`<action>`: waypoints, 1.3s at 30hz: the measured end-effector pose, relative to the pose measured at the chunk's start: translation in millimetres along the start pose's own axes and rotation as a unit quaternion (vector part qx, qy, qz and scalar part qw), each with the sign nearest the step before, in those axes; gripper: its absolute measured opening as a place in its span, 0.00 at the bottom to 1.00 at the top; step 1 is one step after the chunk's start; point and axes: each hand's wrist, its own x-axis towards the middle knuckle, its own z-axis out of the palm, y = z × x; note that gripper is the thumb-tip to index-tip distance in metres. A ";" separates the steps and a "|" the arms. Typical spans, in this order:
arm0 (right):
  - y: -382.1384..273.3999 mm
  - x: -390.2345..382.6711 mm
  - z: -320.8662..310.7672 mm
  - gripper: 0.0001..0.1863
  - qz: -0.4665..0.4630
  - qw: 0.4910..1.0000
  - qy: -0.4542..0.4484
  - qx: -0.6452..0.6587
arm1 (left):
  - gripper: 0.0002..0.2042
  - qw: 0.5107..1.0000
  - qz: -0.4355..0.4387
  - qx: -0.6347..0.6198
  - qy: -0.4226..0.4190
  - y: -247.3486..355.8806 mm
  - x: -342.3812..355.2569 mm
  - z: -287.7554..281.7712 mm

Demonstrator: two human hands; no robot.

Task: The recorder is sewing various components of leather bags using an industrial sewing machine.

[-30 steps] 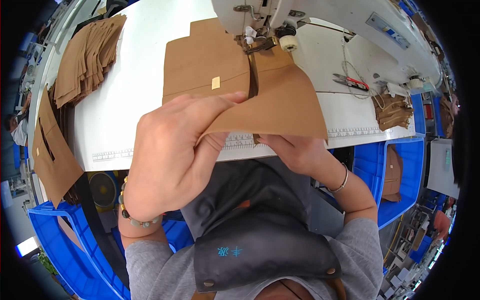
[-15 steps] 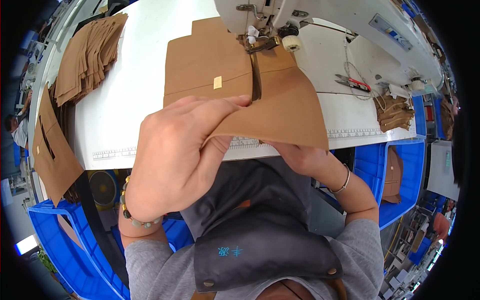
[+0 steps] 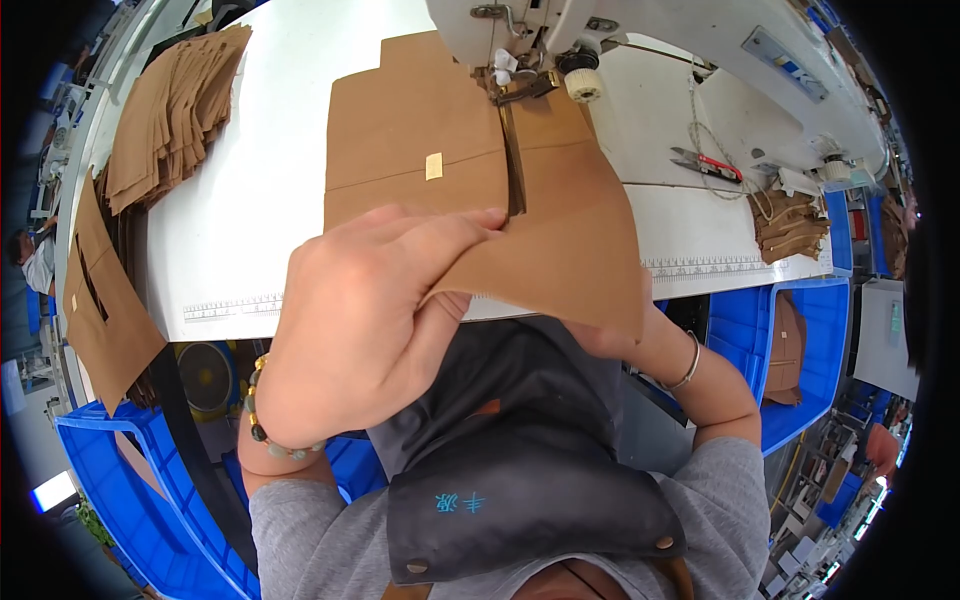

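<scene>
A brown fabric panel with a long slit and a small pale tag lies under the presser foot of a white sewing machine. My left hand is closed on the panel's near edge, its thumb below and its fingers on top at the near end of the slit. The near right part of the panel is lifted off the table and curves over my right hand. That hand is at the table's front edge, under and behind the raised cloth, which hides most of its fingers.
Brown pieces are stacked at the left, with a slit piece hanging over the edge. Red-handled snips and a bundle of brown pieces lie at the right. Blue bins stand below the table on both sides.
My left hand has moved slightly toward me and right, still on the panel. My right hand has come lower, and the panel's near right corner has dropped with it.
</scene>
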 end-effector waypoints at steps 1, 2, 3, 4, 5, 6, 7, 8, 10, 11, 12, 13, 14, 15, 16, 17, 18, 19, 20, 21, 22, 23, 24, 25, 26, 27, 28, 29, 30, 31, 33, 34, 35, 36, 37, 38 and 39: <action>-2.3 -1.4 -0.5 0.16 -0.004 1.000 -0.002 -0.004 | 0.16 1.000 -0.003 -0.002 -0.006 -0.3 -1.1 2.1; -5.2 -2.9 -0.8 0.18 -0.013 1.000 0.007 -0.013 | 0.16 1.000 -0.003 -0.003 -0.007 -1.3 -2.2 4.4; -8.0 -4.6 -0.9 0.20 -0.021 0.999 0.016 -0.022 | 0.16 1.000 -0.002 0.002 -0.015 -2.7 -3.3 7.4; -10.5 -6.7 -1.0 0.20 -0.020 0.999 0.016 -0.022 | 0.17 1.000 -0.001 0.007 -0.022 -4.3 -4.6 11.1; -12.8 -9.1 -1.1 0.21 -0.017 1.000 0.011 -0.024 | 0.17 1.000 -0.001 0.007 -0.023 -5.7 -6.4 16.2; -14.8 -11.5 -0.5 0.21 -0.011 1.000 0.014 -0.023 | 0.18 0.999 0.016 0.016 -0.027 -7.0 -8.4 22.6; -16.7 -14.1 0.8 0.21 -0.013 1.000 0.005 -0.026 | 0.20 0.999 0.030 0.026 -0.032 -8.1 -10.7 29.9; -18.5 -16.5 2.9 0.21 0.000 1.000 0.015 -0.021 | 0.23 0.997 0.024 0.049 -0.046 -8.2 -14.0 38.2; -20.5 -21.8 7.3 0.21 0.015 0.999 0.025 -0.014 | 0.24 0.995 0.045 0.092 -0.006 -6.8 -18.8 62.7; -20.7 -24.4 9.4 0.22 0.019 0.999 0.029 -0.021 | 0.25 0.988 0.061 0.136 0.033 -6.1 -20.7 75.1; -20.9 -27.2 10.9 0.22 0.023 0.999 0.037 -0.030 | 0.28 0.982 0.065 0.176 0.037 -6.5 -22.7 85.7; -20.5 -29.8 12.1 0.22 0.025 0.999 0.034 -0.028 | 0.28 0.982 0.065 0.176 0.035 -6.7 -26.1 93.3; -20.2 -32.2 13.1 0.23 0.029 0.998 0.041 -0.024 | 0.29 0.977 0.061 0.200 0.049 -6.7 -29.2 99.7; -19.6 -34.4 13.8 0.23 0.035 0.998 0.048 -0.024 | 0.29 0.971 0.058 0.223 0.064 -7.3 -31.6 104.3; -18.9 -36.1 14.7 0.23 0.036 0.998 0.047 -0.021 | 0.30 0.967 0.065 0.235 0.070 -8.8 -32.3 107.9; -18.4 -37.4 15.7 0.23 0.034 0.998 0.048 -0.026 | 0.30 0.967 0.065 0.235 0.068 -9.1 -34.4 108.7; -17.6 -38.3 16.6 0.22 0.031 0.998 0.049 -0.031 | 0.29 0.968 0.059 0.234 0.068 -9.0 -35.9 108.4; -17.0 -38.8 17.7 0.22 0.031 0.998 0.049 -0.030 | 0.29 0.969 0.052 0.232 0.063 -8.2 -36.9 107.6; -16.4 -38.9 18.8 0.22 0.021 0.998 0.056 -0.034 | 0.29 0.969 0.053 0.233 0.067 -6.6 -37.4 106.6; -16.1 -38.7 19.8 0.22 0.014 0.997 0.059 -0.039 | 0.28 0.971 0.041 0.223 0.068 -4.4 -37.6 105.6; -16.2 -38.4 20.5 0.22 0.012 0.997 0.063 -0.037 | 0.27 0.975 0.026 0.210 0.062 -2.3 -36.9 104.9; -16.5 -38.0 20.9 0.22 0.016 0.998 0.057 -0.021 | 0.27 0.974 0.031 0.213 0.068 -0.6 -35.6 104.0; -17.0 -37.3 21.1 0.22 0.019 0.998 0.052 -0.006 | 0.28 0.977 0.022 0.197 0.071 0.4 -34.2 102.5; -17.7 -36.7 20.9 0.22 0.021 0.998 0.053 -0.007 | 0.29 0.980 0.015 0.182 0.074 1.2 -32.6 100.9; -18.4 -36.1 20.2 0.22 0.023 0.998 0.055 -0.015 | 0.29 0.980 0.016 0.183 0.072 2.3 -31.2 99.6; -19.0 -35.6 19.3 0.22 0.025 0.998 0.058 -0.024 | 0.29 0.981 0.011 0.180 0.069 3.3 -30.1 98.2; -19.3 -35.2 18.4 0.22 0.026 0.998 0.059 -0.023 | 0.28 0.982 0.006 0.178 0.066 4.1 -29.2 96.7; -19.2 -35.0 17.4 0.22 0.023 0.998 0.054 -0.028 | 0.28 0.982 0.006 0.179 0.066 4.7 -28.6 95.2; -19.1 -34.9 16.6 0.22 0.023 0.998 0.050 -0.034 | 0.28 0.983 0.004 0.176 0.061 4.9 -28.1 93.6; -18.9 -35.1 16.1 0.22 0.020 0.998 0.049 -0.034 | 0.28 0.983 0.002 0.172 0.056 5.2 -27.8 92.2; -18.1 -35.9 15.7 0.22 0.023 0.998 0.043 -0.028 | 0.27 0.985 -0.004 0.166 0.049 5.7 -27.1 90.6; -17.7 -36.4 15.9 0.22 0.024 0.998 0.044 -0.027 | 0.27 0.986 -0.011 0.159 0.043 5.8 -26.7 90.5; -17.5 -37.0 16.3 0.22 0.022 0.998 0.042 -0.029 | 0.27 0.986 -0.010 0.158 0.043 5.4 -26.1 90.6; -17.4 -37.4 16.8 0.22 0.019 0.999 0.040 -0.031 | 0.27 0.986 -0.003 0.161 0.046 4.7 -25.4 90.9; -17.7 -37.7 17.4 0.22 0.019 0.999 0.040 -0.030 | 0.26 0.985 0.004 0.163 0.050 4.0 -25.1 91.0; -18.0 -37.9 17.8 0.22 0.018 0.998 0.045 -0.039 | 0.26 0.985 0.004 0.164 0.049 3.5 -25.2 91.1; -18.4 -37.9 18.1 0.22 0.017 0.997 0.049 -0.048 | 0.26 0.986 0.000 0.161 0.046 2.9 -25.3 91.3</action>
